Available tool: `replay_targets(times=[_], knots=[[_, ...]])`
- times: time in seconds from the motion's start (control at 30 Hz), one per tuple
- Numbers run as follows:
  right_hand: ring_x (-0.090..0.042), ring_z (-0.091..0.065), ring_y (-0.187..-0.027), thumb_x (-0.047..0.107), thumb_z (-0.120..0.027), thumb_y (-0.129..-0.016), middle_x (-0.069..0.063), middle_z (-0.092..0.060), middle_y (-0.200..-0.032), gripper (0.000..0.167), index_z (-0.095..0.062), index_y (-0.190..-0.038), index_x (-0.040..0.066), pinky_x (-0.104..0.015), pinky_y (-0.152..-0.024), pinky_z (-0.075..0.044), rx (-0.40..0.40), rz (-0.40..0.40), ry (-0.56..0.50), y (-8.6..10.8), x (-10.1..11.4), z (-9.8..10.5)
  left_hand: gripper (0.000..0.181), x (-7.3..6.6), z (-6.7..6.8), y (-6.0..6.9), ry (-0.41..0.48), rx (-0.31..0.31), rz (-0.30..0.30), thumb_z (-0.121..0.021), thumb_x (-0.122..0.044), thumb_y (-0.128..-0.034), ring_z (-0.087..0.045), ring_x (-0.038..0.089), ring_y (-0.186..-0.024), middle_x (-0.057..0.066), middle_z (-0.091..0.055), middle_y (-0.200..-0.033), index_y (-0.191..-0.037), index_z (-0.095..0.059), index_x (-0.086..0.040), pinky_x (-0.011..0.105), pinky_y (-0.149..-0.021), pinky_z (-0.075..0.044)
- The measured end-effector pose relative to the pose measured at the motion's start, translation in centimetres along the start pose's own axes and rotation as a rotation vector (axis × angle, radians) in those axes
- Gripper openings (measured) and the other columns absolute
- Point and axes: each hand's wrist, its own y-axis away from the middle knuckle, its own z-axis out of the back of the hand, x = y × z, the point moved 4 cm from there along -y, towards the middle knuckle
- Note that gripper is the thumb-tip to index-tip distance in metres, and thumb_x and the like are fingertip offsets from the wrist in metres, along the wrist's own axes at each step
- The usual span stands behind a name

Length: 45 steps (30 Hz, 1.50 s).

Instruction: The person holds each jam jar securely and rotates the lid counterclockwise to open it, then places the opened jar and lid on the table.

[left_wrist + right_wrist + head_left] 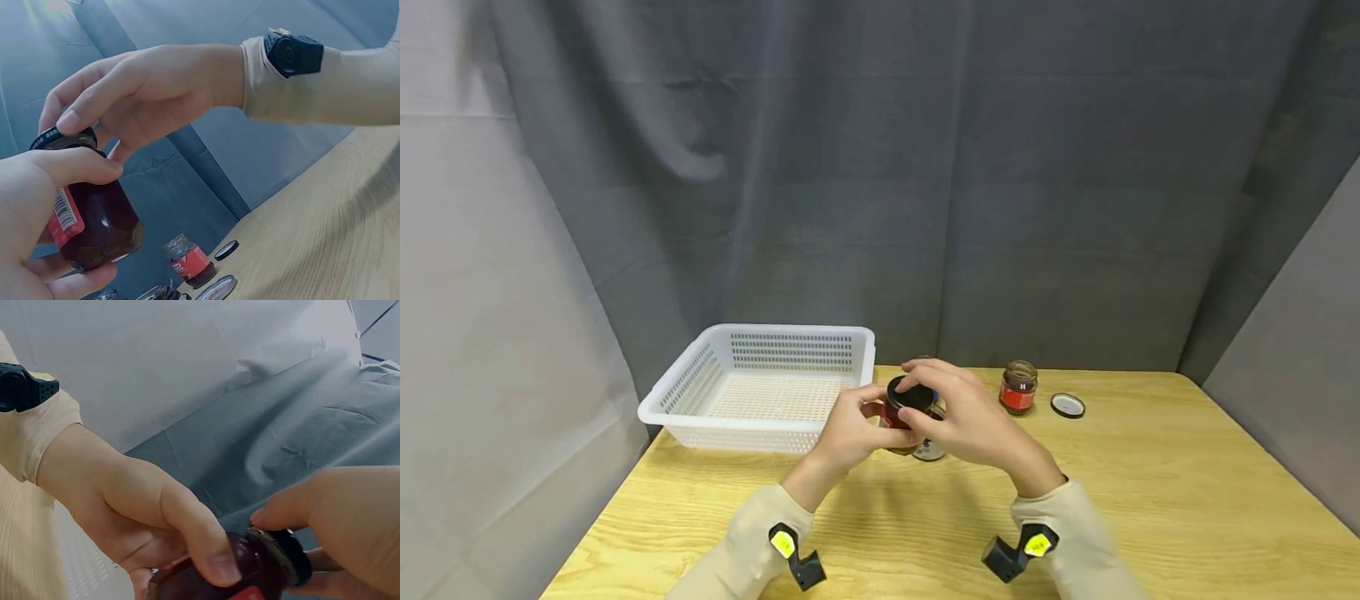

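Note:
My left hand [848, 427] grips a glass jar [106, 219] of dark red contents with a red label, thumb on one side and fingers around the other. The jar is held above the table, tilted in the left wrist view. My right hand [970, 417] pinches its black lid [913, 395] from above, thumb and fingers on the rim. Glass of the neck shows beneath the lid [53, 137] in the left wrist view; whether the lid is fully free I cannot tell.
A white plastic basket [662, 419] stands at the left of the wooden table [1150, 483]. An uncapped red-labelled jar [1018, 390] and an upturned lid [1067, 406] are at the back right. Behind my hands, another lid [929, 452] lies beside partly hidden jars.

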Motion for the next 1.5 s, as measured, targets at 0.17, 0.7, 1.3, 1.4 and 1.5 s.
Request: replay_targets(times=[0.17,0.7,1.3,1.4,1.5], knots=[[-0.022,-0.065,-0.114,0.011,-0.077,-0.092,-0.003,-0.067,-0.126,0.029,-0.068,-0.119,0.013,-0.045,-0.095,-0.054,0.077,0.077,-0.024,0.3,0.1,0.7,0.042,-0.5,-0.5,0.1,-0.051,0.01,-0.025,-0.093,-0.013,-0.0765,-0.068,0.025,-0.094,0.001,-0.072,-0.111,-0.116,-0.078,-0.014,0.036,-0.075,-0.058],[-0.023,-0.059,-0.124,0.007,-0.071,-0.098,-0.006,-0.06,-0.139,0.048,-0.057,-0.144,0.005,-0.044,-0.098,-0.052,0.287,0.214,-0.021,-0.8,0.6,2.3,0.045,-1.0,-0.6,0.0,-0.054,0.037,-0.083,-0.091,-0.012,-0.079,-0.067,0.026,-0.097,-0.002,-0.072,-0.117,-0.122,-0.077,-0.015,0.037,-0.076,-0.059],[-0.022,-0.06,-0.116,0.001,-0.066,-0.1,-0.013,-0.055,-0.138,0.051,-0.054,-0.149,0.004,-0.04,-0.089,-0.055,0.238,0.235,-0.048,-1.0,0.2,2.1,0.044,-0.9,-0.2,-0.1,-0.021,0.005,-0.061,-0.091,-0.013,-0.0784,-0.066,0.028,-0.098,0.001,-0.071,-0.116,-0.12,-0.077,-0.016,0.038,-0.072,-0.059],[-0.023,-0.058,-0.118,0.002,-0.066,-0.1,-0.013,-0.053,-0.138,0.048,-0.056,-0.147,0.002,-0.04,-0.09,-0.054,0.232,0.225,-0.065,-0.9,-0.1,2.0,0.043,-0.8,-0.2,-0.1,-0.013,0.01,-0.052,-0.091,-0.014,-0.0786,-0.066,0.029,-0.097,0.002,-0.071,-0.116,-0.12,-0.077,-0.016,0.038,-0.071,-0.06],[-0.023,-0.057,-0.118,0.002,-0.065,-0.101,-0.013,-0.052,-0.138,0.046,-0.057,-0.147,0.003,-0.041,-0.092,-0.053,0.234,0.208,-0.077,-0.9,-0.4,1.7,0.043,-0.7,-0.1,-0.2,-0.004,0.015,-0.045,-0.091,-0.014,-0.0789,-0.067,0.029,-0.097,0.002,-0.072,-0.116,-0.12,-0.077,-0.015,0.038,-0.071,-0.06]])
